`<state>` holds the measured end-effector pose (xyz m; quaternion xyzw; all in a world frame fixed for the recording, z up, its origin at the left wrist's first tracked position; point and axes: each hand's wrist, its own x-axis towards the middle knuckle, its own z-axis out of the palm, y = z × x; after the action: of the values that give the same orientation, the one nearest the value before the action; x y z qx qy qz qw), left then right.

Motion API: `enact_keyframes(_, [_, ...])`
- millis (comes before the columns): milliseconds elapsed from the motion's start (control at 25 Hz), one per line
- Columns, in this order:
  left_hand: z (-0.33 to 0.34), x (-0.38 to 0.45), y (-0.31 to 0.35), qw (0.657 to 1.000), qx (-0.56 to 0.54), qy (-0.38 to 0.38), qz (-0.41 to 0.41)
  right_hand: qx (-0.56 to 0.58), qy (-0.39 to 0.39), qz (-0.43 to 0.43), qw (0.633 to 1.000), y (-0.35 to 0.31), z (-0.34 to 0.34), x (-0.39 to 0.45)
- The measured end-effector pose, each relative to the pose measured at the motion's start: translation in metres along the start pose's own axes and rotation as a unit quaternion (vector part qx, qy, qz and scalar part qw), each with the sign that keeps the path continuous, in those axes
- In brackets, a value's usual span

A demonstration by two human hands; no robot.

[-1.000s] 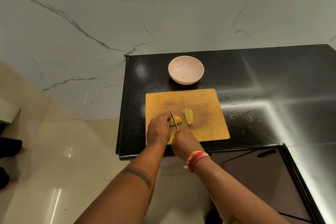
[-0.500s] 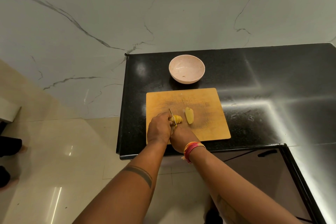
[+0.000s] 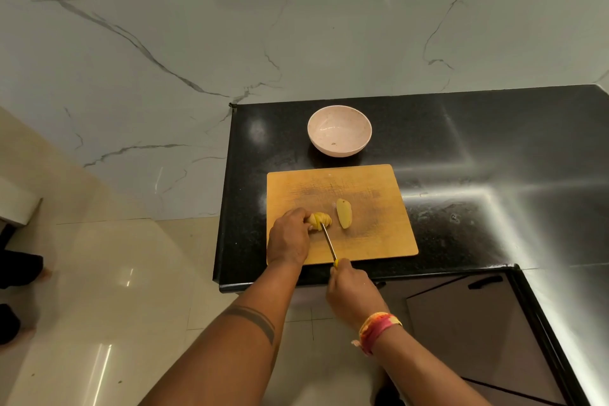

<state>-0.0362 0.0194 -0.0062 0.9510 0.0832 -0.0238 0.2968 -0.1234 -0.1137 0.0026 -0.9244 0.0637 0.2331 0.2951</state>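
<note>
A wooden cutting board (image 3: 372, 188) lies on the black counter. On it sits a yellow potato half (image 3: 321, 220), partly cut into slices, and my left hand (image 3: 290, 237) holds its left end with the fingertips. My right hand (image 3: 352, 293) grips the yellow handle of a small knife (image 3: 328, 241), whose blade tip is in the sliced potato. A second potato half (image 3: 344, 212) lies uncut just to the right.
A pale pink bowl (image 3: 339, 115) stands behind the board on the black counter (image 3: 478, 148). The counter's front edge runs just below the board. A marble wall is behind, with cabinet doors (image 3: 468, 323) below right and tiled floor to the left.
My right hand has pulled back toward me off the board, drawing the knife so that more of the blade shows. The left hand stays on the potato.
</note>
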Motion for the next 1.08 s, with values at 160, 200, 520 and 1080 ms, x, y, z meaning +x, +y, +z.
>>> enact_keyframes(160, [0.000, 0.000, 0.000, 1.000, 0.000, 0.005, -0.002, 0.003, 0.006, -0.012, 1.000, -0.025, -0.008, 0.022])
enact_keyframes(200, [-0.001, 0.001, -0.001, 1.000, -0.004, 0.002, -0.005, 0.005, -0.001, -0.010, 1.000, -0.028, -0.007, 0.026])
enact_keyframes(520, [0.003, 0.006, -0.007, 0.999, -0.031, -0.027, -0.012, -0.075, -0.039, -0.102, 0.991, -0.052, -0.024, 0.044])
enact_keyframes(1080, [0.002, 0.005, -0.004, 1.000, -0.002, -0.008, -0.015, -0.022, -0.059, 0.023, 0.998, -0.005, 0.008, 0.012])
